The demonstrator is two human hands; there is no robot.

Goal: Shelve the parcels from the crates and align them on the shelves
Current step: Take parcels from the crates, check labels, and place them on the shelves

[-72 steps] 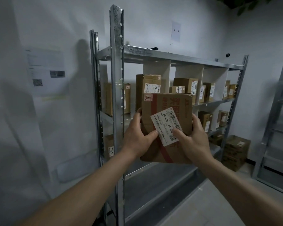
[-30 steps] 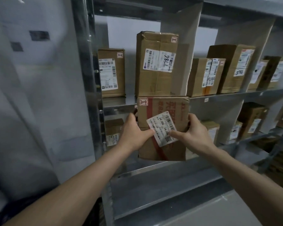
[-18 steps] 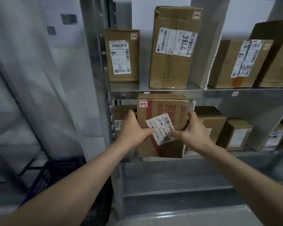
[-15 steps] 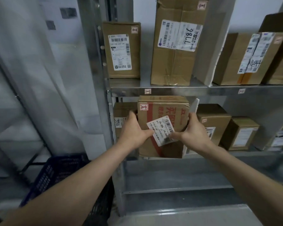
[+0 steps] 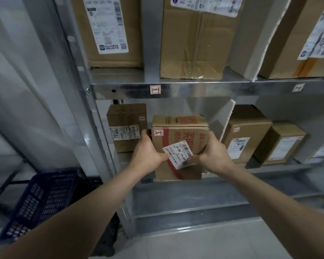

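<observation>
I hold a brown cardboard parcel point(image 5: 180, 135) with red print and a white barcode label at the front edge of the middle shelf point(image 5: 281, 170). My left hand point(image 5: 148, 155) grips its left side and my right hand point(image 5: 213, 156) grips its right side, both thumbs on the label. The parcel sits between a labelled box point(image 5: 126, 126) on its left and a white divider panel point(image 5: 227, 122) on its right. Its bottom edge is level with the shelf lip.
The upper shelf point(image 5: 213, 88) carries several tall labelled boxes. Two more boxes point(image 5: 245, 131) point(image 5: 281, 143) stand right of the divider. A dark blue plastic crate point(image 5: 43, 200) sits on the floor at lower left. A steel upright point(image 5: 86, 101) frames the shelf's left side.
The parcel has come down from the upper shelf level and gone into the gap on the middle shelf. The view has moved closer and lower, and the blue crate has come into sight.
</observation>
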